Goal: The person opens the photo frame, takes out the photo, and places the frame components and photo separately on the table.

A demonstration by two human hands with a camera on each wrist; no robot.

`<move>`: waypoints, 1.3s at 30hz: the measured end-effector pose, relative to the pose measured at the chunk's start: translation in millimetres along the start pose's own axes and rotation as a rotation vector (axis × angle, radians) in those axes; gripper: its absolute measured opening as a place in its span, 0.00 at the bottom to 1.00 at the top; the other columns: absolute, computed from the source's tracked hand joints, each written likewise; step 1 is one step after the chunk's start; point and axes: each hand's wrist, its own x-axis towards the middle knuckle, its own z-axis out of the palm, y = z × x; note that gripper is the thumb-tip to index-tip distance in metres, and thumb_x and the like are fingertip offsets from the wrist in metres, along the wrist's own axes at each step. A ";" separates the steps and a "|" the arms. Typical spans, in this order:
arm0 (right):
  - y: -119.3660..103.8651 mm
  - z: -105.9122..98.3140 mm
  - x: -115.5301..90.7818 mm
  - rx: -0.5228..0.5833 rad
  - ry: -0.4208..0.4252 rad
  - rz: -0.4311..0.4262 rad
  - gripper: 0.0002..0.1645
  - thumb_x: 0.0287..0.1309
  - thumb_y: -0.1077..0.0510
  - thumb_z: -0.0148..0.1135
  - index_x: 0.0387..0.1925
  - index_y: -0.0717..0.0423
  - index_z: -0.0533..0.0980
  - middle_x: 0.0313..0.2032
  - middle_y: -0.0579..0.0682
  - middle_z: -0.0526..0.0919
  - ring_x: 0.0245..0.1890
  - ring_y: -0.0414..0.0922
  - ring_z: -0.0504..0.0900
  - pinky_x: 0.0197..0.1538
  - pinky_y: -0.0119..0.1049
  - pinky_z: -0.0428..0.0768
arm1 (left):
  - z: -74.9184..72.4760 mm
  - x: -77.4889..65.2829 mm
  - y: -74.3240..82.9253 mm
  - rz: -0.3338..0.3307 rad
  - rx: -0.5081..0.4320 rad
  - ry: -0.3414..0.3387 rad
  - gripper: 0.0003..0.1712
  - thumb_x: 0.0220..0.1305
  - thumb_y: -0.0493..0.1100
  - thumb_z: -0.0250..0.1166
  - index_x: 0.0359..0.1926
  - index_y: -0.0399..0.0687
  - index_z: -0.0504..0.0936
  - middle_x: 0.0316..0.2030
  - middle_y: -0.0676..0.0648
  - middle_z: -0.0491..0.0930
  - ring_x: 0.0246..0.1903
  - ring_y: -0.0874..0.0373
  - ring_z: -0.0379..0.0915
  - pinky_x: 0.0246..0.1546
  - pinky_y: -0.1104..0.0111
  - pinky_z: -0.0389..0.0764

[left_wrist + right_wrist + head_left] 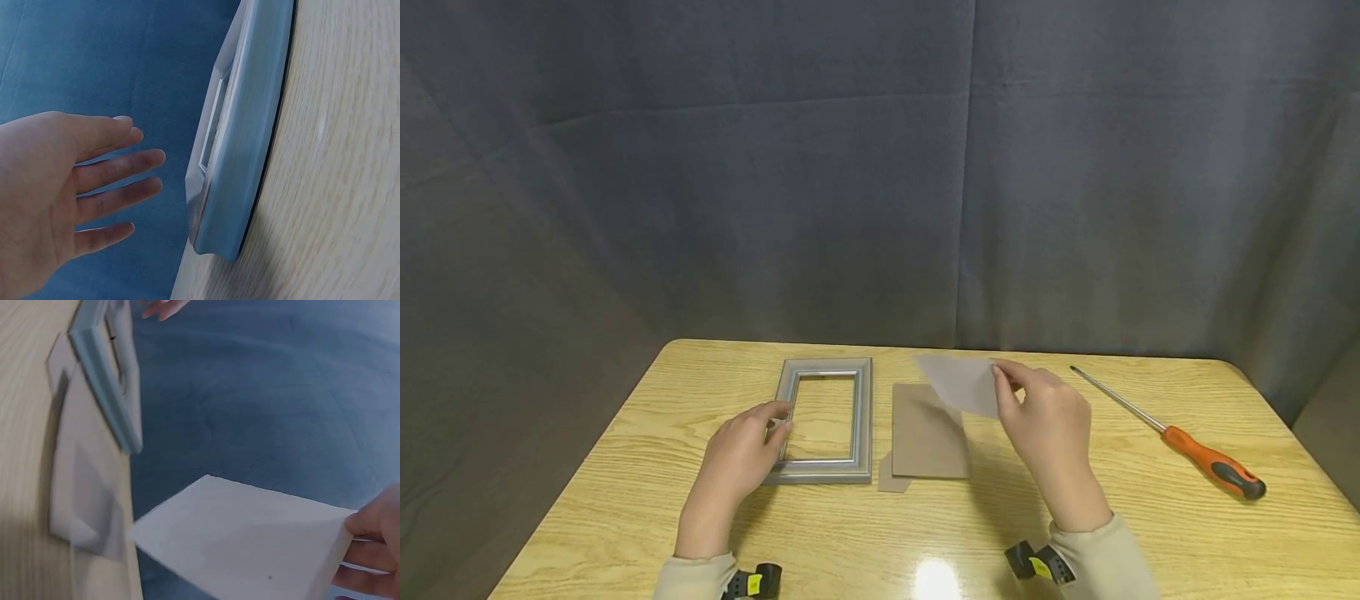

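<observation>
A thin white sheet of paper (958, 385) hangs tilted in the air, its near edge pinched between the thumb and fingers of my right hand (1048, 421). Below it lies a flat brown backing board (928, 446), with a small brown flap (892, 482) sticking out at its lower left. To the left, a silver-grey picture frame (863, 417) rests flat on the table; the wood shows through its opening. My left hand (56, 181) hovers by the frame's left side with fingers spread and relaxed, apart from the frame (250, 137) in the left wrist view.
A screwdriver (1206, 458) with an orange and black handle lies on the right of the wooden table (835, 550), shaft pointing to the back left. A dark curtain (850, 208) hangs behind the table's far edge.
</observation>
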 end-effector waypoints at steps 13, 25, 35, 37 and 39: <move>-9.0 26.8 -16.8 -0.064 -0.137 -0.116 0.05 0.54 0.63 0.70 0.34 0.57 0.87 0.23 0.53 0.86 0.18 0.50 0.81 0.15 0.43 0.75 | 0.0 -3.3 -2.1 0.001 -0.010 0.006 0.18 0.70 0.43 0.62 0.59 0.45 0.80 0.51 0.43 0.83 0.47 0.43 0.80 0.46 0.46 0.79; -21.6 44.2 -31.0 -0.043 -0.265 -0.151 0.03 0.51 0.61 0.74 0.30 0.54 0.87 0.22 0.51 0.85 0.17 0.47 0.81 0.16 0.39 0.75 | -1.6 -4.8 -0.9 0.001 -0.005 -0.004 0.19 0.71 0.43 0.61 0.60 0.44 0.80 0.52 0.42 0.83 0.49 0.42 0.80 0.49 0.44 0.77; -26.7 49.6 -36.1 -0.075 -0.421 -0.173 0.06 0.51 0.61 0.72 0.23 0.49 0.85 0.20 0.45 0.84 0.15 0.41 0.77 0.16 0.37 0.74 | -0.5 -1.0 -1.2 0.007 0.008 0.005 0.19 0.71 0.44 0.62 0.59 0.44 0.80 0.51 0.43 0.83 0.48 0.42 0.80 0.47 0.45 0.78; -27.0 50.5 -37.3 -0.090 -0.464 -0.176 0.11 0.51 0.60 0.72 0.18 0.47 0.81 0.18 0.43 0.81 0.15 0.39 0.74 0.17 0.37 0.74 | -0.1 -0.3 -1.2 0.006 0.010 0.008 0.19 0.71 0.44 0.62 0.59 0.44 0.80 0.51 0.43 0.83 0.48 0.42 0.80 0.47 0.45 0.78; -27.3 51.1 -38.7 -0.090 -0.491 -0.183 0.16 0.52 0.59 0.73 0.14 0.46 0.77 0.15 0.42 0.78 0.14 0.40 0.73 0.18 0.38 0.74 | 0.3 0.4 -1.0 0.007 0.012 0.010 0.19 0.71 0.44 0.62 0.59 0.44 0.80 0.51 0.43 0.83 0.48 0.42 0.80 0.47 0.46 0.79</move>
